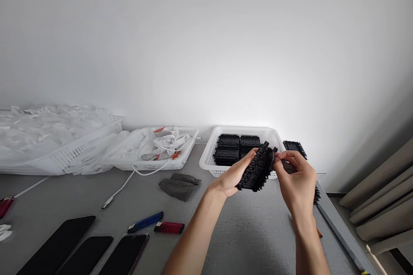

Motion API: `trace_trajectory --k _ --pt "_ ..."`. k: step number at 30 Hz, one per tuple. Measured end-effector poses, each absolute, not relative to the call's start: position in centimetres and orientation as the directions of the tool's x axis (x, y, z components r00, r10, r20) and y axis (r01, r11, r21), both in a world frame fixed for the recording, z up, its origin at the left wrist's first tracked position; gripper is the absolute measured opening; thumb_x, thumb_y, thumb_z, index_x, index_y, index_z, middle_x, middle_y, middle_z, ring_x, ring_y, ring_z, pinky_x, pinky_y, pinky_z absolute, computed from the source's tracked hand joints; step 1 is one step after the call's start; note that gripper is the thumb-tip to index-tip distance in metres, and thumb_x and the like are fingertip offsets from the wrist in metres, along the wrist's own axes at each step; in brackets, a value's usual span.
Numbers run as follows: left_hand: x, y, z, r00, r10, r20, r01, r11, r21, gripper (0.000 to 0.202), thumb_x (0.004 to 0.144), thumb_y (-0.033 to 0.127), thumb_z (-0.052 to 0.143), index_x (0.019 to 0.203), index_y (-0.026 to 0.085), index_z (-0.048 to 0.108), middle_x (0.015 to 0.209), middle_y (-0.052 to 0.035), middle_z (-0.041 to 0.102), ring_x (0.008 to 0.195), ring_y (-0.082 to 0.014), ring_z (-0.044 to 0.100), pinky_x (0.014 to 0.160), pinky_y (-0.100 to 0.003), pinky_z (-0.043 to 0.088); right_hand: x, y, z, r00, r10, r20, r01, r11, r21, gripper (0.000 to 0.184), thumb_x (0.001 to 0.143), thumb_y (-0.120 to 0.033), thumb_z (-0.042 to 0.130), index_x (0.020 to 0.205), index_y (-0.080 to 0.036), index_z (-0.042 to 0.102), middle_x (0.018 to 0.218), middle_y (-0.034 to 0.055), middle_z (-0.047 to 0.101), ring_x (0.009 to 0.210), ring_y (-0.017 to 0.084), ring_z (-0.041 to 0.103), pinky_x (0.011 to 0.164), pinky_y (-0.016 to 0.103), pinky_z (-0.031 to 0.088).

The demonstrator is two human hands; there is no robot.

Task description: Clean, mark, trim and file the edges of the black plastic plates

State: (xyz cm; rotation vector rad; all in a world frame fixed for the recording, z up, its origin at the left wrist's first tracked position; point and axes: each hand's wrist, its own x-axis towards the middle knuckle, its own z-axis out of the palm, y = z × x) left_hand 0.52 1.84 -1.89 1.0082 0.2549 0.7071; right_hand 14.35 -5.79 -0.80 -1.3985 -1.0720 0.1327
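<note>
My left hand (237,174) is closed round a black ribbed plastic part (256,169), held tilted above the table. At the part's right end, the fingers of my right hand (295,176) are pinched together against it. Something dark grey (288,166) shows between those fingers, but its kind is mostly hidden. Behind the held part stands a white plastic basket (206,159) with several similar black parts (226,154) laid in rows. Another such black part (295,148) lies right of the basket, and one more (316,195) is partly hidden behind my right wrist.
Dark grey cloth pieces (180,187) lie left of my arms, near a blue lighter (145,222) and a red lighter (169,227). Black phones (124,255) lie at front left. A basket with cables (190,154) and a basket of white plastic (97,139) stand along the wall.
</note>
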Motion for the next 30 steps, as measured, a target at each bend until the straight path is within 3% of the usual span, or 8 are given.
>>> trace_trajectory --k 3,5,10,19,24,30 --pt "0.4 1.9 -1.9 0.746 0.658 0.103 -0.406 0.327 0.854 0.044 0.087 0.050 0.064 0.123 0.026 0.065 0.110 -0.0048 0.072 0.099 -0.0185 0.067 0.082 -0.026 0.049 13.6 -5.4 -1.1 0.539 0.543 0.644 0.663 0.197 -0.722 0.008 0.084 -0.024 0.061 0.083 -0.020 0.068 0.084 0.0041 0.075 0.074 0.020 0.071 0.067 0.029 0.053" --pt "0.4 1.8 -2.0 0.709 0.696 0.112 -0.434 0.305 0.848 0.044 0.087 0.051 0.064 0.124 0.028 0.065 0.113 -0.0042 0.072 0.106 -0.0193 0.065 0.088 -0.027 0.048 12.8 -5.1 -1.3 0.483 0.496 0.722 0.745 0.201 -0.636 0.011 0.086 -0.021 0.057 0.085 -0.020 0.068 0.086 0.0042 0.074 0.074 0.019 0.070 0.067 0.028 0.051" --pt "0.9 1.5 -2.1 0.649 0.747 0.145 -0.503 0.277 0.819 0.045 0.088 0.052 0.062 0.126 0.027 0.064 0.115 -0.0045 0.071 0.116 -0.0217 0.061 0.100 -0.032 0.045 11.6 -4.8 -1.7 0.400 0.499 0.769 0.808 0.205 -0.553 0.015 0.090 -0.020 0.052 0.087 -0.020 0.068 0.086 0.0044 0.072 0.073 0.017 0.067 0.060 0.025 0.048" --pt "1.4 1.2 -2.3 0.605 0.790 0.102 -0.530 0.304 0.792 0.038 0.089 0.047 0.062 0.122 0.027 0.067 0.113 -0.0034 0.072 0.118 -0.0220 0.061 0.103 -0.032 0.043 11.8 -5.2 -1.4 0.424 0.587 0.690 0.744 0.209 -0.635 0.016 0.089 -0.022 0.051 0.086 -0.021 0.067 0.083 0.0033 0.071 0.067 0.016 0.065 0.060 0.026 0.046" --pt "1.5 0.8 -1.7 0.586 0.805 0.096 -0.532 0.293 0.795 0.042 0.086 0.046 0.066 0.124 0.028 0.066 0.117 -0.0048 0.072 0.120 -0.0227 0.061 0.104 -0.032 0.045 12.9 -5.6 -0.7 0.445 0.634 0.633 0.645 0.264 -0.718 0.009 0.083 -0.021 0.057 0.083 -0.021 0.066 0.082 0.0016 0.072 0.073 0.018 0.067 0.068 0.027 0.049" --pt "0.7 1.8 -2.2 0.576 0.817 0.023 -0.565 0.377 0.734 0.050 0.089 0.056 0.056 0.126 0.023 0.065 0.118 -0.0086 0.072 0.119 -0.0259 0.062 0.107 -0.039 0.045 13.9 -6.0 -0.4 0.557 0.682 0.473 0.400 0.278 -0.873 0.007 0.077 -0.022 0.059 0.082 -0.020 0.063 0.073 -0.0003 0.065 0.054 0.012 0.054 0.050 0.024 0.042"
